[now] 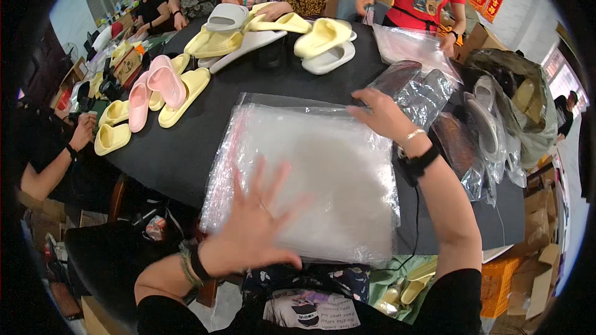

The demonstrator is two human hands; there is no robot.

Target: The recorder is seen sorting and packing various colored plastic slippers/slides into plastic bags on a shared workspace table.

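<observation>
A stack of clear plastic bags (323,167) lies on the black round table (186,149) right in front of me. My left hand (254,223) hovers flat over the stack's near left corner, fingers spread, blurred by motion. My right hand (382,115) rests on the stack's far right corner, fingers apart, touching the top bag's edge. Neither hand grips anything. Both wrists wear dark bands.
Yellow, pink and white foam slippers (186,87) lie across the far and left table. Bagged slippers (484,118) pile up at the right beside a sack (528,99). Several people sit around the far side; one person's arm (56,161) is at the left. Cardboard boxes (528,273) stand at the lower right.
</observation>
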